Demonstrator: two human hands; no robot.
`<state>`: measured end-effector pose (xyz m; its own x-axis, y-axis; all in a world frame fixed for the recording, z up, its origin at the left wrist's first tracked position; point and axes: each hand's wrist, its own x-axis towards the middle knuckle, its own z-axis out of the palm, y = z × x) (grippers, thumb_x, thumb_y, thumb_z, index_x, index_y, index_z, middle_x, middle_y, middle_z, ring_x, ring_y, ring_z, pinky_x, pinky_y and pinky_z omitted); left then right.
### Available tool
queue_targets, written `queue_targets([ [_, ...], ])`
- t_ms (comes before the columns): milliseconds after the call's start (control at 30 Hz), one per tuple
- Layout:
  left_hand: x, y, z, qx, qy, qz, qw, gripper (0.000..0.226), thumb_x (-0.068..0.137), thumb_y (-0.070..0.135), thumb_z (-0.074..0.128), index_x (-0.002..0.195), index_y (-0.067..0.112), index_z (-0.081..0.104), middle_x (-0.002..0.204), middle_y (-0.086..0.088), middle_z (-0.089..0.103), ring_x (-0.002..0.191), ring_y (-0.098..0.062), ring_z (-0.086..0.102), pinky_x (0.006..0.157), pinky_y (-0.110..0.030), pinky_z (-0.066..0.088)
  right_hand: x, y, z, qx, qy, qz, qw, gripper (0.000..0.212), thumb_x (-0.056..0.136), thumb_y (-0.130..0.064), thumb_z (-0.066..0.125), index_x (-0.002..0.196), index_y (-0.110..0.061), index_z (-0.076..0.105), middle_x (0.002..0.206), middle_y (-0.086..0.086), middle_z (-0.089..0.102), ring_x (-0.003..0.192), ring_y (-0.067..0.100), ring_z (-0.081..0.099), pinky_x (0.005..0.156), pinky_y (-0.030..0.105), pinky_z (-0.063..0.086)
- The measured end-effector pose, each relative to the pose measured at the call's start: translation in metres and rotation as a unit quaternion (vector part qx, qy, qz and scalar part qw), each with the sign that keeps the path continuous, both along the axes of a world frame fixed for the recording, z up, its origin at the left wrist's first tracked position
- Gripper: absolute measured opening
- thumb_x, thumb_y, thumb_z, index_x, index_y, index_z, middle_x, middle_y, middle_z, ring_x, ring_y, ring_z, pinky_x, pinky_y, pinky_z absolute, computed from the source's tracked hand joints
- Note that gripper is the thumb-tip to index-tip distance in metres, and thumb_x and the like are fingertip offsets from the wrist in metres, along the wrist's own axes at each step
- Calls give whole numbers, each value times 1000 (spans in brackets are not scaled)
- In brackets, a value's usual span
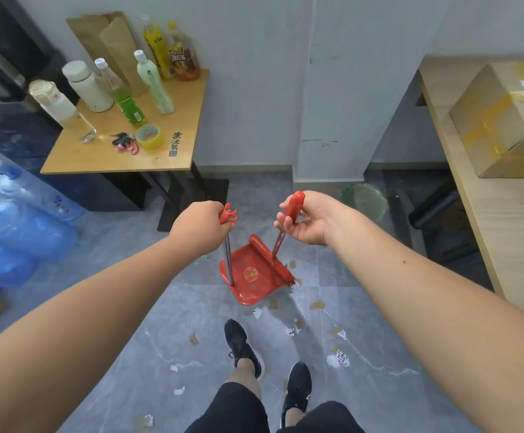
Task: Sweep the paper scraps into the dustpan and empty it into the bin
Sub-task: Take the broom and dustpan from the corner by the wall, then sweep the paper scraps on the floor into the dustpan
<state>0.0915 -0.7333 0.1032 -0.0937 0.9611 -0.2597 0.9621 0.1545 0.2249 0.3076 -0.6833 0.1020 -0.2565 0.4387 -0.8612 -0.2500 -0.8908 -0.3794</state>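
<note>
- The red plastic dustpan (248,292) stood on the grey tiled floor (160,307), below and between the two hands. Its thin metal rod (228,260) went almost straight up to the left hand.
- The short red broom (294,207) had its long axis tilted. The grip was up in the right hand, and the shaft went down and to the left, to the brush head (270,256). The brush head lay across the far right edge of the dustpan.
- The left hand (199,228) was stretched forward with its back turned up. Its fingers were closed round the red top of the rod.
- The right hand (309,218) was turned palm up. It held the broom's grip between the thumb and the loosely curled fingers.
- A round yellow sticker (250,274) sat on the dustpan. Its writing was too small to read.
- Brown and white paper scraps (317,305) lay scattered on the floor, below the right hand and nearer to the person's black shoes (242,345).
- A bin with a greenish bag (365,203) stood just beyond the right hand.
- Beyond the left hand stood a wooden table (114,157) with bottles and a roll of yellow tape (149,136). Black Chinese characters were printed near its corner.
- Far right of the right hand, a taped cardboard box (501,120) rested on a light shelf.
</note>
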Motion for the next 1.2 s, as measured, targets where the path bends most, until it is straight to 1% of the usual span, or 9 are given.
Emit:
queue_targets([
  [167, 9, -39, -27, -6, 8, 2, 1000, 35, 94, 40, 61, 70, 23, 42, 73, 4, 55, 73, -23, 58, 61, -32, 40, 32, -44, -38, -74, -5, 70, 995, 15, 99, 6, 36, 106, 14, 47, 86, 23, 54, 63, 19, 57, 39, 23, 52],
  [367, 8, -72, -56, 1, 10, -26, 1000, 27, 93, 41, 60, 78, 20, 50, 83, -2, 65, 83, -31, 63, 66, -35, 47, 41, -87, -84, -82, -112, 67, 988, 28, 91, 10, 28, 109, -3, 45, 81, 12, 45, 44, 11, 38, 31, 16, 38],
  [500, 3, -84, -72, -9, 30, -36, 999, 27, 93, 42, 58, 81, 20, 50, 82, -3, 64, 81, -31, 62, 63, -35, 46, 35, -110, -109, -55, -147, 57, 986, 18, 93, 10, 38, 95, -6, 47, 70, 7, 41, 48, 9, 34, 31, 14, 34],
  [667, -15, -97, -92, -22, 56, -63, 996, 25, 96, 45, 54, 87, 22, 49, 87, 0, 66, 86, -28, 64, 62, -33, 42, 29, -127, -143, -44, -200, 54, 977, 21, 89, 15, 46, 104, 3, 53, 63, 11, 51, 39, 9, 43, 31, 14, 37],
  [767, -30, -101, -103, -23, 53, -61, 996, 23, 96, 45, 55, 94, 21, 53, 86, 2, 65, 85, -27, 64, 61, -32, 42, 27, -122, -167, -35, -241, 46, 969, 23, 85, 19, 48, 103, 3, 50, 85, 24, 67, 40, 15, 63, 33, 16, 42],
  [833, -40, -104, -109, -21, 50, -57, 997, 21, 96, 43, 55, 89, 24, 47, 78, 5, 57, 83, -26, 62, 60, -32, 40, 23, -114, -186, -18, -276, 35, 960, 23, 85, 20, 47, 97, 1, 47, 105, 27, 64, 49, 21, 71, 39, 22, 49],
  [933, -53, -111, -119, -13, 51, -44, 998, 23, 96, 42, 55, 86, 25, 44, 73, 7, 50, 75, -24, 56, 58, -31, 38, 20, -101, -210, -1, -309, 62, 949, 19, 88, 17, 49, 100, 2, 46, 114, 21, 55, 53, 26, 73, 48, 28, 54],
  [1067, -65, -124, -134, -14, 45, -35, 998, 30, 97, 48, 51, 85, 21, 51, 72, 5, 59, 67, -23, 55, 54, -32, 42, 18, -95, -232, -5, -308, 108, 945, 15, 95, 7, 49, 109, 2, 46, 94, 25, 62, 43, 23, 69, 32, 21, 44],
  [1200, -67, -135, -145, -16, 43, -33, 998, 32, 97, 48, 52, 86, 18, 55, 70, 2, 58, 64, -24, 55, 53, -31, 41, 2, -115, -245, -22, -311, 162, 936, 9, 95, 4, 48, 103, 2, 51, 66, 19, 56, 31, 21, 53, 34, 19, 39],
])
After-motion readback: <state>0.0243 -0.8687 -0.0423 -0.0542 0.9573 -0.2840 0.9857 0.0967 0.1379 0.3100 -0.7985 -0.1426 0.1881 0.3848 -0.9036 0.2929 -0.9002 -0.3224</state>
